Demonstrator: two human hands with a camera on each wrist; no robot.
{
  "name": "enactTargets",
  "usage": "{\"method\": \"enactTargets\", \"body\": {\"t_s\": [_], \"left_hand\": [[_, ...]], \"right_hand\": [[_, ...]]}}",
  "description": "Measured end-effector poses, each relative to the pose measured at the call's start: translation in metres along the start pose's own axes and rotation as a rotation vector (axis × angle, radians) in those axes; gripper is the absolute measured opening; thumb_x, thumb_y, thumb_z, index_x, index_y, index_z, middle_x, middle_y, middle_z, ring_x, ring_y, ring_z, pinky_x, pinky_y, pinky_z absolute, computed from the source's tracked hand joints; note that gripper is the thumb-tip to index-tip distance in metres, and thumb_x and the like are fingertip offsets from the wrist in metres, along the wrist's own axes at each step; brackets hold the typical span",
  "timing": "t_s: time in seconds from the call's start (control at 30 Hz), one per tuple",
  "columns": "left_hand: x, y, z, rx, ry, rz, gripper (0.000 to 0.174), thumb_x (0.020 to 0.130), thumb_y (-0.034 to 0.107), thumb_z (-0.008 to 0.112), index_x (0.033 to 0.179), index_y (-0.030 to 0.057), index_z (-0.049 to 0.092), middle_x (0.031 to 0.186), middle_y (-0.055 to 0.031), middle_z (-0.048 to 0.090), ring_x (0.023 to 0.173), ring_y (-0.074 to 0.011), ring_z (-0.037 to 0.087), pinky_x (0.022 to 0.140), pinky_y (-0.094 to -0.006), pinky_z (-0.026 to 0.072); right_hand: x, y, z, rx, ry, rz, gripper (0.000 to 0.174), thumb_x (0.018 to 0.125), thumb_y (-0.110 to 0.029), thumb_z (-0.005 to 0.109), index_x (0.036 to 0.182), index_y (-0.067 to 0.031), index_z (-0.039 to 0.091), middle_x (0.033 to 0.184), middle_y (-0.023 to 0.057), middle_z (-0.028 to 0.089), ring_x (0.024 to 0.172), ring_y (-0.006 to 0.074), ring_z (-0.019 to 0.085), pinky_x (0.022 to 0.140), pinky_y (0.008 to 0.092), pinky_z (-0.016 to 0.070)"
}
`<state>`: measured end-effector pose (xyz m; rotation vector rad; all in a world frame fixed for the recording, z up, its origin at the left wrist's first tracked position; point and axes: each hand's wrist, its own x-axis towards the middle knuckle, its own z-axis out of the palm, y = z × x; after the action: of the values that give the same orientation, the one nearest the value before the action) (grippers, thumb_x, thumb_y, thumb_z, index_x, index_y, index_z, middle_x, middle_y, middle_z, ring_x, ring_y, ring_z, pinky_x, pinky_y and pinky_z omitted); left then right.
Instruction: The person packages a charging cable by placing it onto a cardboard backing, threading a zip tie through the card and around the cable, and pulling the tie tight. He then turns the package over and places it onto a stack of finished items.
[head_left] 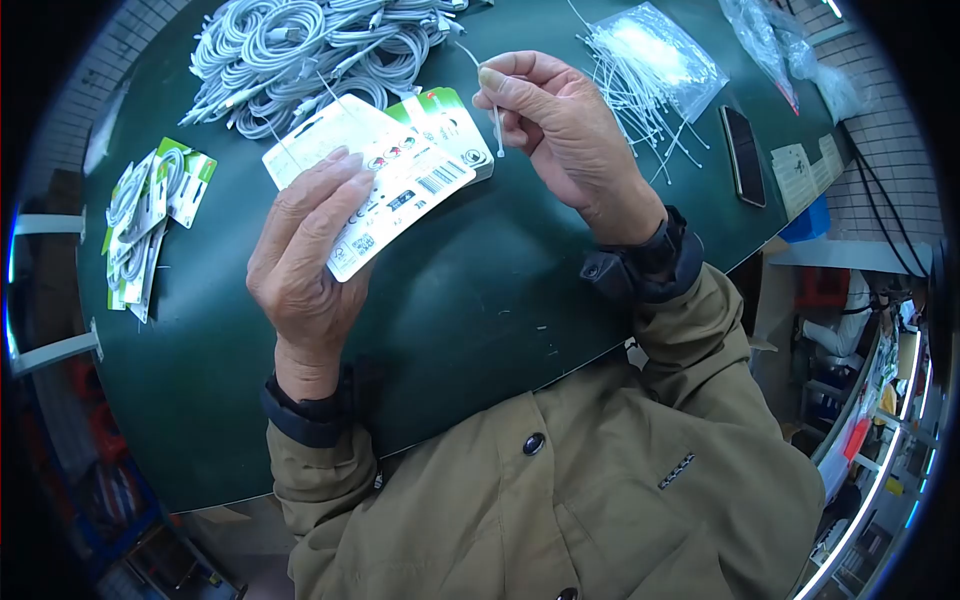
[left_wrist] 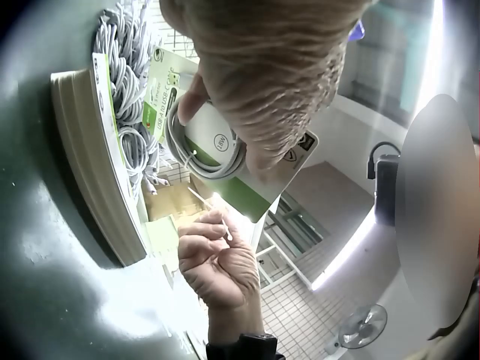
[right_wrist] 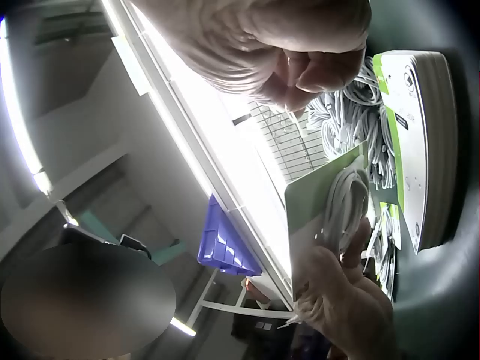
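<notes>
My left hand grips a white-and-green packaging card whose printed back faces up in the head view. On the card's other side lies a coiled light-grey cable, with a thin white tie at the coil's edge in the left wrist view. Thumb and fingertips of my right hand pinch a white cable tie, its small head hanging down, just right of the card. Behind the held card stands a stack of similar cards.
A large heap of coiled cables lies at the back. Several carded cables lie at the left. Loose cable ties spread beside a clear plastic bag, and a phone rests near the green table's right edge.
</notes>
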<state>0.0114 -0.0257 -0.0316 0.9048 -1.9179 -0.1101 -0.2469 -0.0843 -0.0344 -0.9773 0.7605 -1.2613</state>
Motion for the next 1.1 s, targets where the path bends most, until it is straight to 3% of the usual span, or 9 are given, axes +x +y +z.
{"method": "enactTargets", "body": {"t_s": [0.17, 0.33, 0.43, 0.47, 0.57, 0.73, 0.93, 1.03, 1.1], "left_hand": [[0.0, -0.002, 0.001, 0.0, 0.009, -0.013, 0.029, 0.088, 0.012, 0.084, 0.115, 0.0014, 0.079, 0.118, -0.0172, 0.078, 0.119, -0.0345, 0.074, 0.105, -0.0426, 0.0563], [0.001, -0.002, -0.001, 0.003, 0.023, -0.036, 0.029, 0.086, 0.008, 0.086, 0.112, 0.0, 0.079, 0.117, -0.0175, 0.077, 0.117, -0.0346, 0.074, 0.103, -0.0424, 0.0573], [0.003, -0.002, 0.001, 0.021, 0.05, -0.007, 0.031, 0.08, 0.006, 0.088, 0.108, 0.0027, 0.079, 0.113, -0.0149, 0.077, 0.112, -0.0338, 0.076, 0.096, -0.042, 0.0612], [0.003, -0.003, 0.002, 0.021, 0.049, -0.008, 0.03, 0.08, 0.007, 0.088, 0.108, 0.0029, 0.079, 0.113, -0.0146, 0.078, 0.112, -0.0338, 0.076, 0.096, -0.042, 0.0613], [0.003, -0.002, 0.001, 0.031, 0.041, -0.018, 0.029, 0.08, 0.008, 0.088, 0.107, 0.0031, 0.078, 0.112, -0.0145, 0.078, 0.112, -0.0339, 0.076, 0.096, -0.0421, 0.0614], [0.001, 0.0, 0.0, 0.007, 0.013, -0.045, 0.027, 0.087, 0.009, 0.085, 0.112, 0.0011, 0.079, 0.118, -0.0178, 0.077, 0.117, -0.0358, 0.074, 0.103, -0.0439, 0.0574], [0.001, 0.001, 0.001, 0.002, 0.009, -0.044, 0.027, 0.086, 0.007, 0.085, 0.112, 0.0013, 0.079, 0.117, -0.0178, 0.077, 0.117, -0.0355, 0.074, 0.103, -0.0436, 0.0574], [0.002, 0.001, 0.001, 0.008, 0.008, -0.042, 0.026, 0.086, 0.006, 0.085, 0.111, 0.0014, 0.079, 0.117, -0.0176, 0.078, 0.117, -0.0351, 0.074, 0.103, -0.0434, 0.0574], [0.001, 0.001, 0.002, 0.009, 0.013, -0.041, 0.026, 0.086, 0.005, 0.084, 0.112, 0.0015, 0.079, 0.116, -0.0174, 0.078, 0.117, -0.0349, 0.074, 0.103, -0.0433, 0.0575]], "right_hand": [[-0.001, 0.007, -0.003, -0.013, -0.03, 0.059, 0.028, 0.102, -0.015, 0.073, 0.123, 0.0032, 0.072, 0.092, 0.0065, 0.073, 0.073, 0.0065, 0.056, 0.064, 0.0208, 0.0433], [-0.006, 0.002, 0.011, -0.055, -0.053, -0.043, 0.025, 0.1, -0.01, 0.074, 0.12, 0.0057, 0.074, 0.105, 0.0091, 0.075, 0.091, 0.0083, 0.066, 0.076, 0.0222, 0.0543], [-0.011, -0.006, 0.01, -0.315, -0.075, -0.081, 0.027, 0.101, -0.008, 0.073, 0.124, 0.0062, 0.071, 0.112, 0.0114, 0.073, 0.08, 0.009, 0.064, 0.072, 0.0232, 0.0543], [-0.013, -0.005, 0.013, -0.337, -0.023, -0.11, 0.021, 0.102, -0.009, 0.073, 0.117, 0.0049, 0.074, 0.105, 0.0101, 0.073, 0.071, 0.0078, 0.061, 0.064, 0.0206, 0.0525], [-0.013, -0.003, 0.016, -0.53, -0.011, -0.411, 0.018, 0.103, -0.011, 0.073, 0.112, 0.0043, 0.074, 0.096, 0.0087, 0.074, 0.072, 0.0065, 0.064, 0.058, 0.0185, 0.0508], [-0.016, -0.007, 0.018, -0.515, 0.029, -0.213, 0.015, 0.108, -0.011, 0.064, 0.116, -0.0006, 0.07, 0.089, 0.0043, 0.074, 0.07, 0.0062, 0.068, 0.057, 0.019, 0.0523], [-0.01, 0.004, 0.011, -0.894, 0.047, -0.542, 0.015, 0.108, -0.01, 0.063, 0.115, 0.0001, 0.071, 0.083, 0.0038, 0.072, 0.061, 0.0064, 0.059, 0.056, 0.0232, 0.0494], [-0.009, 0.004, 0.01, -0.957, 0.028, -0.604, 0.013, 0.106, -0.007, 0.065, 0.114, 0.0004, 0.071, 0.088, 0.007, 0.072, 0.064, 0.0088, 0.06, 0.058, 0.0246, 0.0501], [-0.003, 0.003, 0.007, -1.005, -0.005, -0.798, 0.013, 0.104, -0.005, 0.067, 0.113, 0.0013, 0.072, 0.094, 0.0092, 0.072, 0.067, 0.0106, 0.061, 0.06, 0.0253, 0.0512]]}}
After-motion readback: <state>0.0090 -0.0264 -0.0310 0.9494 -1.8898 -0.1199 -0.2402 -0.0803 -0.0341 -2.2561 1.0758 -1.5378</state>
